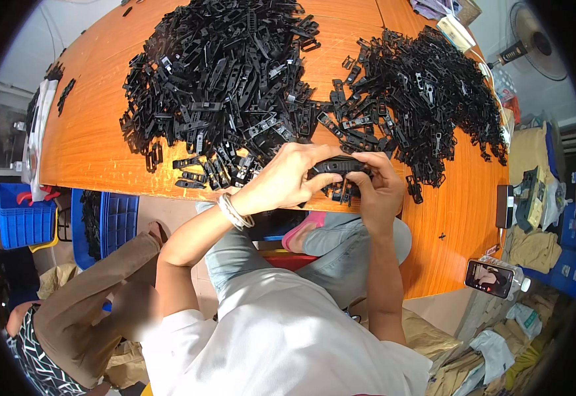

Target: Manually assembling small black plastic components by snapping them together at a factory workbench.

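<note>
My left hand (293, 177) and my right hand (379, 191) meet over the table's near edge. Between their fingertips is a long black plastic clip-like piece (338, 166) with a ribbed top, gripped at both ends. My fingers partly cover it, so its exact kind is unclear. Beyond the left hand rises a large heap of black plastic pieces (212, 86). A second heap of smaller-looking black pieces (426, 92) spreads beyond the right hand. Several loose pieces (192, 173) lie along the front edge beside my left wrist.
The orange wooden table (90, 125) curves around me. At right, a phone (489, 277) leans on a bottle, and a fan (535, 43) stands behind. Blue crates (117, 221) are on the floor at left, where another person in brown trousers (90, 310) sits close by.
</note>
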A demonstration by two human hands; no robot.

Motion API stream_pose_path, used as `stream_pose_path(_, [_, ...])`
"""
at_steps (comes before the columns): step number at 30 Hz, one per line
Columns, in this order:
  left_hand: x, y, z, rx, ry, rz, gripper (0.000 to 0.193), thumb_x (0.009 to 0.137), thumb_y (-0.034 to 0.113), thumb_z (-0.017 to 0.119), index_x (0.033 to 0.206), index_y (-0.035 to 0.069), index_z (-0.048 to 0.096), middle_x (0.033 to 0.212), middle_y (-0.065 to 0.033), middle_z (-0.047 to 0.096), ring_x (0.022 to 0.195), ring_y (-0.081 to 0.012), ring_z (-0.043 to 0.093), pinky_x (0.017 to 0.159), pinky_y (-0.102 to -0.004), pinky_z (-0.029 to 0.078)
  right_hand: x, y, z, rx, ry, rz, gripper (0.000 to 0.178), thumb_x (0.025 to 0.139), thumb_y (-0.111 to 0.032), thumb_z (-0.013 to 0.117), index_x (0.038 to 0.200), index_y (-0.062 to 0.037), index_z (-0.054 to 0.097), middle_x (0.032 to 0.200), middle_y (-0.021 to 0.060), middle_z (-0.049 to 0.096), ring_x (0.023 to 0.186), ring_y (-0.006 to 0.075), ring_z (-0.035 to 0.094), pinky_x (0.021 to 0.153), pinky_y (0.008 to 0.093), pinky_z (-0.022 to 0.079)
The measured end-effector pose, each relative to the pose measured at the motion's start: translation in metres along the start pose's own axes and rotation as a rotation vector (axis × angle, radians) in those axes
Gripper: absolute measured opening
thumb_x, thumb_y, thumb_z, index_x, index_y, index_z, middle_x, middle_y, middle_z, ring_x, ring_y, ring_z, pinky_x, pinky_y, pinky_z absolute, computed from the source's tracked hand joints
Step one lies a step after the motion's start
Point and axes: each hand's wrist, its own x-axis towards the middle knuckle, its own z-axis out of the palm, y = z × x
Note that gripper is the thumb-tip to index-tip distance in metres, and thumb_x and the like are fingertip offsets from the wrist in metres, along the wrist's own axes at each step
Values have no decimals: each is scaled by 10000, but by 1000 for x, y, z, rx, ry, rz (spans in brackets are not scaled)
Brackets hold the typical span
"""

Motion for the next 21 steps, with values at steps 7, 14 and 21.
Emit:
stream_pose_path(7, [-32, -7, 4, -661, -34, -351, 385, 776, 79, 605, 1126, -12, 474, 885, -104, 631, 791, -142, 607, 683, -258, 490, 3, -17, 8, 242, -134, 222, 289, 692, 129, 555, 977, 79, 544, 915, 61, 492, 717, 101, 534, 619, 193, 433])
stream_pose_path(14, [-106, -18, -19, -208, 285, -326, 167, 775, 111, 616, 875, -22, 596, 868, -96, 596, 792, -175, 571, 722, -275, 451, -14, -6, 24, -101, -732, 240, 223, 694, 12, 625, 916, 15, 598, 742, 45, 501, 600, 98, 486, 531, 211, 404])
stream_pose_path(21, [-181, -84, -106, 764, 895, -701, 127, 739, 108, 601, 798, -3, 621, 735, -136, 571, 657, -238, 564, 613, -325, 446, -23, 2, 41, -97, -747, 314, 207, 757, 80, 521, 959, 71, 569, 856, 88, 564, 753, 132, 603, 626, 203, 482])
